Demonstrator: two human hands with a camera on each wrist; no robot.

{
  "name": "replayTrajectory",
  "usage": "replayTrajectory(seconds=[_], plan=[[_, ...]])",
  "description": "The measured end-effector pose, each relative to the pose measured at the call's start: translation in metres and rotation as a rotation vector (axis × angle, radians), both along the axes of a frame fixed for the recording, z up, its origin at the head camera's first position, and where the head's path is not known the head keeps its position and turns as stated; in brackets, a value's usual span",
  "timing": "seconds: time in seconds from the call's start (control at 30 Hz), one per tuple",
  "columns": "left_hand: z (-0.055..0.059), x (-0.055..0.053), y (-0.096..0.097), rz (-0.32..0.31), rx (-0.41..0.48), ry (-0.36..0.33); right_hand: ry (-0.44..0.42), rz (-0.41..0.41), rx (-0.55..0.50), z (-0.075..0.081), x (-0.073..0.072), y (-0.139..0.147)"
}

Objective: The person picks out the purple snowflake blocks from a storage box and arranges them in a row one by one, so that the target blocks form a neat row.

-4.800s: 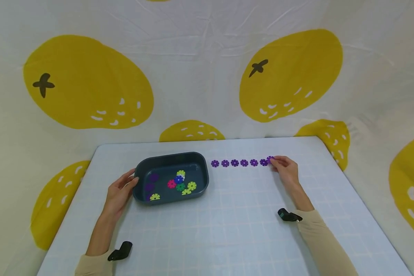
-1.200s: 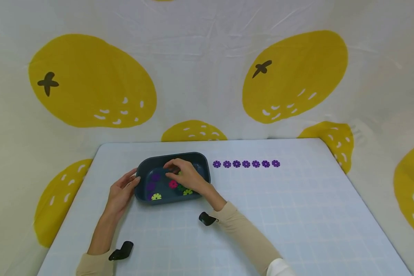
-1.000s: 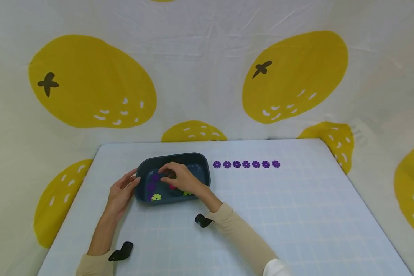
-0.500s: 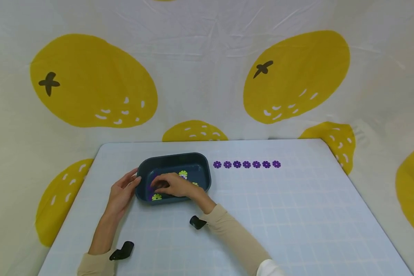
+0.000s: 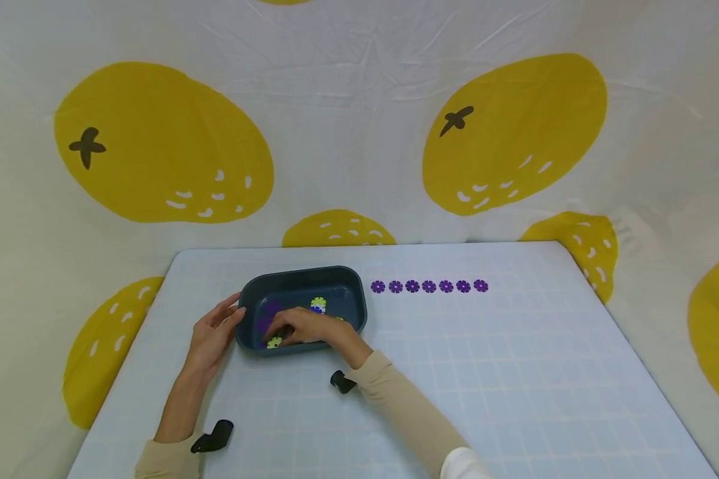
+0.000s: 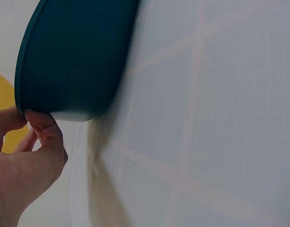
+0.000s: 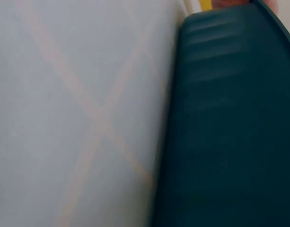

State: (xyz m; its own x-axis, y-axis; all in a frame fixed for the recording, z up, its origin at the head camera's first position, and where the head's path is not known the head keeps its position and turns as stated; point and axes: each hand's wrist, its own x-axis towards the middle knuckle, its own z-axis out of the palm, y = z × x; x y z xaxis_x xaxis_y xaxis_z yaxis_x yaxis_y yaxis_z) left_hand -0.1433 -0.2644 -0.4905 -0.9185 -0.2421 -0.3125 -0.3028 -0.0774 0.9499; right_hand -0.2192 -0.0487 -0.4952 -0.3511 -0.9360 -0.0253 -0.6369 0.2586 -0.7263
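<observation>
My left hand (image 5: 212, 336) holds the left end of a dark teal tray (image 5: 302, 269). In the left wrist view, thumb and fingers pinch the rim of the tray (image 6: 78, 56). Inside the tray's front left corner, my right hand (image 5: 305, 324) reaches down, thumb and index finger curled about a yellow flower-shaped disc (image 5: 273, 342). Dim purple discs (image 5: 269, 309) lie left of those fingers. Behind the hand show another yellow disc (image 5: 318, 302) and a blue one (image 5: 316, 311); the hand covers other discs. The tray's outer wall (image 7: 230, 118) fills the right wrist view, hiding the right fingers.
Several purple flower-shaped discs (image 5: 429, 287) form a straight row on the table, right of the tray. A pale checked cloth (image 5: 515, 386) covers the table. Behind it hangs a white curtain with large yellow fruit prints (image 5: 515, 133).
My right hand left a purple disc at the row's right end, came back into the tray, then moved left and forward to the yellow disc. The left hand kept its hold.
</observation>
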Motion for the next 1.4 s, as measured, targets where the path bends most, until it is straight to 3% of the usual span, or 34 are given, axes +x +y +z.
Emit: replayTrajectory(seconds=[0.27, 0.53, 0.67, 0.8, 1.13, 1.4], plan=[[-0.002, 0.0, 0.0, 0.014, 0.002, 0.002, 0.045, -0.03, 0.023, -0.002, -0.001, -0.002], [-0.001, -0.001, -0.001, 0.003, -0.013, 0.002, -0.072, -0.091, -0.081, -0.001, 0.0, 0.0], [-0.002, -0.001, -0.002, 0.002, -0.006, 0.004, -0.01, -0.129, -0.081, 0.001, 0.001, 0.001], [-0.002, 0.001, -0.002, -0.005, -0.013, 0.009, 0.032, -0.225, -0.085, 0.002, 0.002, 0.004], [0.001, 0.003, -0.002, -0.01, -0.021, 0.029, 0.012, -0.442, -0.046, 0.008, 0.004, 0.026], [0.001, 0.003, 0.0, -0.007, 0.024, 0.025, 0.121, -0.462, -0.045, 0.01, -0.002, 0.046]])
